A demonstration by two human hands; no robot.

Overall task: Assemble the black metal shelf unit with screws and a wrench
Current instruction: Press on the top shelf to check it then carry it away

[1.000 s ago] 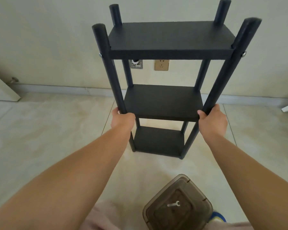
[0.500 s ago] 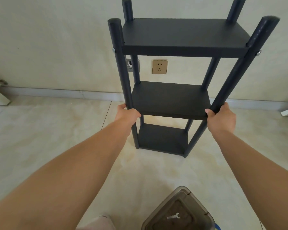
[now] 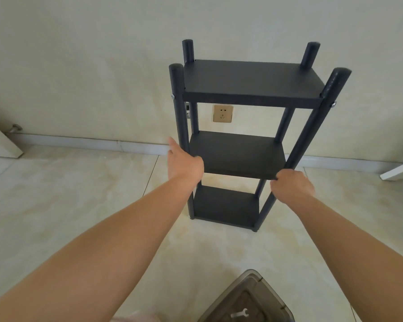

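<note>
Shelf unit (image 3: 240, 156) stands upright on the tile floor near the wall. My left hand (image 3: 184, 165) has its thumb raised and palm against the front-left post, grip loose; my right hand (image 3: 292, 185) wraps the front-right post at the middle shelf. Risk: with only one firm grip the frame may twist or tip, and the wrench (image 3: 239, 313) sits out of reach in the bin (image 3: 221, 305).

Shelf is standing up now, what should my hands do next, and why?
Probably let go and check it stands steady: the shelf unit sits upright on the floor, screws show at the top corners, your right hand grips a front post, and the left hand looks half released.
</note>
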